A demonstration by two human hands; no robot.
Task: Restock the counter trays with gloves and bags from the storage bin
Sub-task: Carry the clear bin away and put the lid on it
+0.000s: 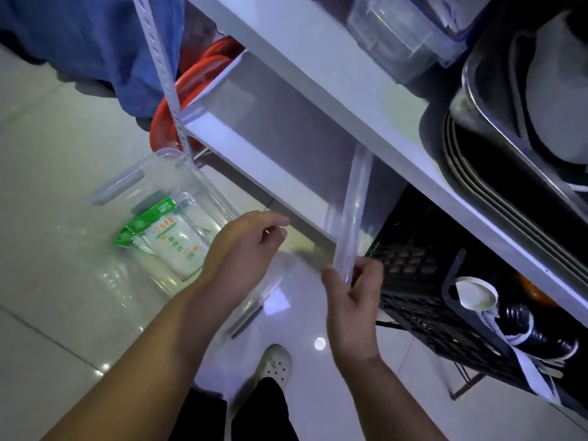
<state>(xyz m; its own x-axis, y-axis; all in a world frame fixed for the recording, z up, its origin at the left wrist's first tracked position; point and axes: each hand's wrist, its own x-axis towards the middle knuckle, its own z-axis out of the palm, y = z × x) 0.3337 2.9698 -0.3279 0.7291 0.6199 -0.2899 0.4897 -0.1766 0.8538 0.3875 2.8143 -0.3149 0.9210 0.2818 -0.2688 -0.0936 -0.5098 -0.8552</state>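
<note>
A pale tiled floor [47,192] fills the left half of the view. Running from 12 o'clock down to 4 o'clock stands one white metal shelving unit [305,100] with two boards in sight. On its upper board at 1 o'clock sit clear plastic containers [397,36], stacked so that their number cannot be told; at 2 o'clock lies a stack of metal trays [496,173]. Under the boards at 4 o'clock rests one black plastic crate [420,281], with one white paper cup [475,294] and dark bottles beside it. A blue cloth [95,43] hangs at 11 o'clock, and an orange coiled hose [203,78] shows behind the shelf post.

On the floor at 9 o'clock stands one clear storage bin [152,173], open at the top. Inside it lie packets of gloves [173,246], white with green headers; at least two can be counted, overlapping one another.

One clear lid [351,224] stands nearly on edge at the middle of the view, leaning against the lower shelf board. The right hand [353,300] holds its bottom edge, thumb on one face and fingers on the other. The left hand [245,249] hovers over the bin's near corner, fingers loosely curled and narrow, holding nothing that can be made out.

At 6 o'clock one pale clog [275,364] shows above dark trousers.
</note>
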